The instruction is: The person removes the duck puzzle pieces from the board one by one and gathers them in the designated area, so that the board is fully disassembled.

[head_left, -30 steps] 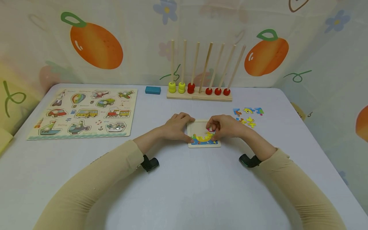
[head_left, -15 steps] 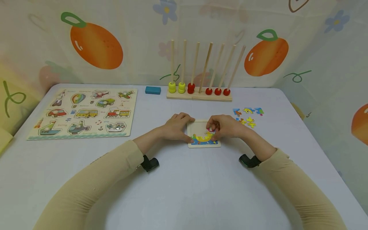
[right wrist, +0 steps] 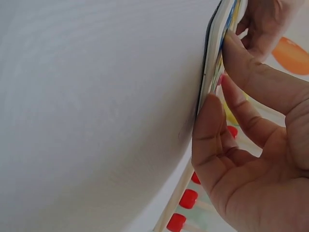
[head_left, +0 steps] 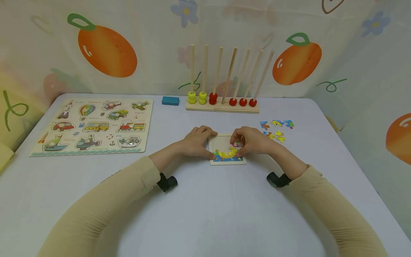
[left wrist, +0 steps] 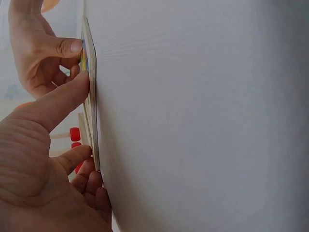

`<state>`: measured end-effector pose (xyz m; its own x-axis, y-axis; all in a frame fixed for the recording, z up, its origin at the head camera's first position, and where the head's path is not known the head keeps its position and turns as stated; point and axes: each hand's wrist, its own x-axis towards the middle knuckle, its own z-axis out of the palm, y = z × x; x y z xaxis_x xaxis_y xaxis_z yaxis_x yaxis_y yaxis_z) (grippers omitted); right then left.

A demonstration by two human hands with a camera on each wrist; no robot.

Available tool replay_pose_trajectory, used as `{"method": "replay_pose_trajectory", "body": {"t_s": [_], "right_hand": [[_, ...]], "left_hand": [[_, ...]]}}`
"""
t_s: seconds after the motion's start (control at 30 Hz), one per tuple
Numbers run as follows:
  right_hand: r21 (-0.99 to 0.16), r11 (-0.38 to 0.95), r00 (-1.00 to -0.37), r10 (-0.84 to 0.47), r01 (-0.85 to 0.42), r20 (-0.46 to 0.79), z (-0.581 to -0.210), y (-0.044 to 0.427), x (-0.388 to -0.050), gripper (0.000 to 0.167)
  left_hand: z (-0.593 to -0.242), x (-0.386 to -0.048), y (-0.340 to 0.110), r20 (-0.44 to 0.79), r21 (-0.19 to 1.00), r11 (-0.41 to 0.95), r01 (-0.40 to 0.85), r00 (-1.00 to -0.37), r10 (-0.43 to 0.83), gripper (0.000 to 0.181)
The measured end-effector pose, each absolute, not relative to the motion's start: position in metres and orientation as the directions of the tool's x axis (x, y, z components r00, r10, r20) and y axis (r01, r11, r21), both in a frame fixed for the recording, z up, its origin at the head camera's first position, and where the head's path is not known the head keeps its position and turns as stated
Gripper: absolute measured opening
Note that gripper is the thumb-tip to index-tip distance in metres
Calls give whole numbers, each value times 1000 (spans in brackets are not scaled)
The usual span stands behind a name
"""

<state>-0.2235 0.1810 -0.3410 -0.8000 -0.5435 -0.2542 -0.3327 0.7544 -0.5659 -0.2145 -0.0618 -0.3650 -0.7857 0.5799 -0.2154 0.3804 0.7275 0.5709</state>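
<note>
A small square jigsaw tray (head_left: 219, 141) lies on the table between both hands. Blue and yellow pieces (head_left: 227, 154) fill its near part; its far part shows bare wood. My left hand (head_left: 197, 142) holds the tray's left side, thumb at the near corner and index finger at the far one. My right hand (head_left: 255, 141) pinches a pink-and-white jigsaw piece (head_left: 236, 144) at the tray's right side, its thumb lower down over the yellow pieces. Fingers partly hide that piece. In the left wrist view the tray (left wrist: 95, 121) appears edge-on.
Several loose jigsaw pieces (head_left: 277, 130) lie right of the tray. Behind stands a wooden peg counter (head_left: 223, 109) with red and yellow-green beads, beside a blue block (head_left: 170, 101). A large vehicle puzzle board (head_left: 96, 125) lies at the left.
My right hand's knuckles have lifted very slightly, and more of the pink piece shows. The left hand and the tray stay in place.
</note>
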Motion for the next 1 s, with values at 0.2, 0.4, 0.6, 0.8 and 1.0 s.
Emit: {"method": "replay_pose_trajectory", "body": {"t_s": [0.2,0.4,0.6,0.8,1.0], "right_hand": [[-562,753,-804,-545,-344,-239,-342,181,-224,38],[-577,750,-803,-540,-323,-252,-343,181,-223,41],[-578,748,-807,-539,-325,-243,-342,180,-222,41],[-582,745,-809,-538,-326,-235,-341,179,-222,41],[-580,744,-807,-542,-332,-234,-342,179,-222,40]], "left_hand": [[-364,-214,-62,-216,571,728,380,-786,579,82],[-363,-213,-62,-208,565,728,388,-787,580,82],[-363,-213,-62,-209,566,728,388,-787,581,82],[-364,-213,-62,-209,564,730,387,-788,579,82],[-365,-214,-62,-210,555,735,391,-788,578,82]]}}
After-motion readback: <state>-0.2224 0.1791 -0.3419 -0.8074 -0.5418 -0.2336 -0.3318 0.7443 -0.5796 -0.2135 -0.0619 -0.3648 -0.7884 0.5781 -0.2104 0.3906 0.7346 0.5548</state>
